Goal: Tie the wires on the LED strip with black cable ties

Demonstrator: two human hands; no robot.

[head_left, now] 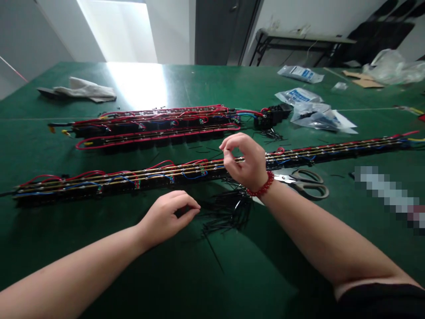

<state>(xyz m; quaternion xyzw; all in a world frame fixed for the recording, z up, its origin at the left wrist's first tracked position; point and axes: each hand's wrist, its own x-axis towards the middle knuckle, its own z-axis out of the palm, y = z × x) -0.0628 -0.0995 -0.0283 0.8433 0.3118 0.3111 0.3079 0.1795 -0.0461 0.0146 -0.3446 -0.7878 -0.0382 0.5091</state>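
A long black bar (99, 188) with brass rods, red and blue wires and small green parts lies across the table in front of me. My left hand (169, 217) is on the near side of it, thumb and forefinger pinched together; what they hold, if anything, is too small to make out. Above the bar, my right hand (245, 159), with a red bead bracelet (261, 186) at the wrist, is also pinched. A thin dark strand shows near its fingertips, but I cannot tell whether it is held. Between the hands lies a pile of thin black strips (229, 208).
Scissors (305, 182) lie right of my right wrist. Behind the bar are shorter wired black bars (152, 126) joined to a black connector (270, 116). Plastic bags (318, 110) and a glove (84, 90) lie farther back on the green table (186, 84).
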